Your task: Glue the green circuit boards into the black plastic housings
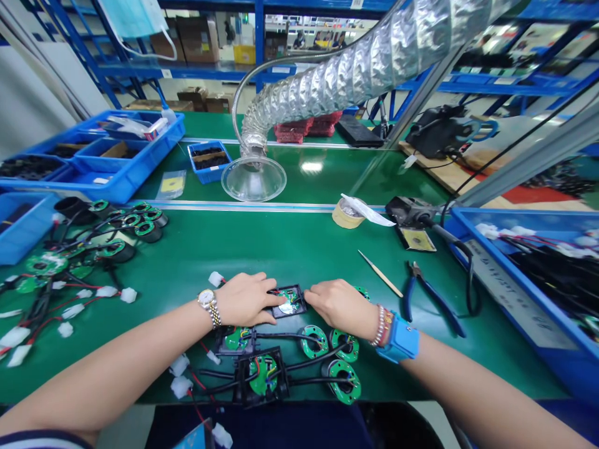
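Observation:
My left hand (244, 300) and my right hand (339, 306) meet over a small black plastic housing (291, 302) holding a green circuit board, with fingertips of both on it. A white wire connector (216, 279) lies beyond my left fingers. Just below my hands sit a second black housing (236, 341) and a third (261, 376), joined by black cables to green ring-shaped boards (314, 342). More wired boards with white connectors (47, 264) spread across the green bench (196, 249) to the left.
Blue-handled pliers (428, 298) and a wooden stick (380, 274) lie to the right. Behind them are a tape roll (347, 214) and a soldering iron (410, 212). A blue tray of wiring (524, 262) stands at the right, blue parts bins (93, 156) at back left, and a foil fume duct (327, 93) overhead.

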Tool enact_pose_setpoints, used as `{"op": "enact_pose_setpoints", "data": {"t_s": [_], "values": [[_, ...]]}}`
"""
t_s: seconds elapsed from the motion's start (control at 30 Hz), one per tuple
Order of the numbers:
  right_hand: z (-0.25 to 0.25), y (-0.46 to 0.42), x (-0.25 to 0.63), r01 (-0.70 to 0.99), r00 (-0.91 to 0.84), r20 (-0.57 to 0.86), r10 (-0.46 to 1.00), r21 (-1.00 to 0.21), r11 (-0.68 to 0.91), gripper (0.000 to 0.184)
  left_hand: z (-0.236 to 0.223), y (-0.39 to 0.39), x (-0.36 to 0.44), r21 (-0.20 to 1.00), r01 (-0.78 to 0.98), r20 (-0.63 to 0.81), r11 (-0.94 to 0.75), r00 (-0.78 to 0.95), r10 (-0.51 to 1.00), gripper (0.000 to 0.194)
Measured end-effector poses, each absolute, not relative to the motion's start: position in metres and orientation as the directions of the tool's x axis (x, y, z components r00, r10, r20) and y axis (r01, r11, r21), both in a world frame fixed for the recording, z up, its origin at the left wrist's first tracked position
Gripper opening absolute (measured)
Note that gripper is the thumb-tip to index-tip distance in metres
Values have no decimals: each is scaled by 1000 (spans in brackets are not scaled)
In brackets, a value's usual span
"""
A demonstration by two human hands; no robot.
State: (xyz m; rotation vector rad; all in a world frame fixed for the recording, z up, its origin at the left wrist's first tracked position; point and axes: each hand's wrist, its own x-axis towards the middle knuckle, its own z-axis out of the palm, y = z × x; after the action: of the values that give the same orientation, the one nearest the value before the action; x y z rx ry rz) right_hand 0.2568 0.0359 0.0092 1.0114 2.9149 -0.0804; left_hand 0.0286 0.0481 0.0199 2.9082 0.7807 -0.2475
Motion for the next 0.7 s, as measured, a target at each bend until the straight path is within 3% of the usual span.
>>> {"op": "enact_pose_setpoints", "data": {"t_s": [0.27,0.47,0.7], "values": [[19,48,248,556,-807,-267,527,-39,831,11,19,47,31,77,505,-176,-860,855,487,38],[24,49,256,662,-737,-253,627,-83,745,18,21,46,31,67,507,-166,-859,855,492,38],[18,51,254,641,-767,-206,608,-194,743,21,17,47,30,59,494,-184,-868,860,477,37]]}}
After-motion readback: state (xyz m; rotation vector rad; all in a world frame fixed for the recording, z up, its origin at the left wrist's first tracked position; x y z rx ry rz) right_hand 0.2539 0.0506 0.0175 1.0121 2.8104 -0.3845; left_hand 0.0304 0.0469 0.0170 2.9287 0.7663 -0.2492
